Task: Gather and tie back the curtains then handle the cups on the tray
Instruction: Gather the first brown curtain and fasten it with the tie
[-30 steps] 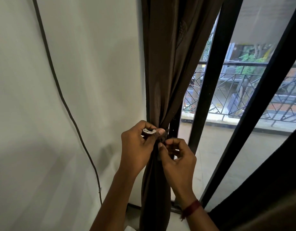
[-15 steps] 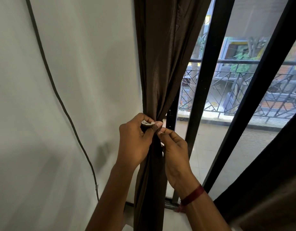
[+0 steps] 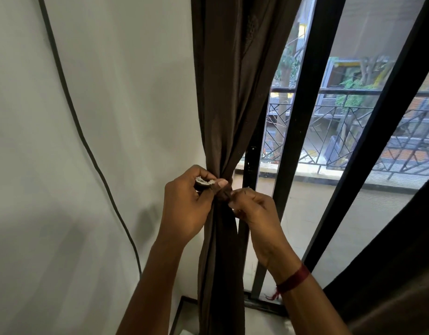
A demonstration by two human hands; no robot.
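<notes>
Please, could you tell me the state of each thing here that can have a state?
Brown curtain: gathered, cinched at mid-height.
Tie-back strap: wrapped round the curtain, its pale-lined end not yet fastened.
Left hand: pinches that end.
Right hand: pinches the strap at the cinch, it seems.
Second curtain: at the right edge, no tie visible.
Wall cable: hangs slack.

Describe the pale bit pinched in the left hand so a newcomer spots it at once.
Find the brown curtain between white wall and window. Where it is cinched, the left hand pinches a short strip end. Its whitish face stands out against the dark fabric around it.
</notes>
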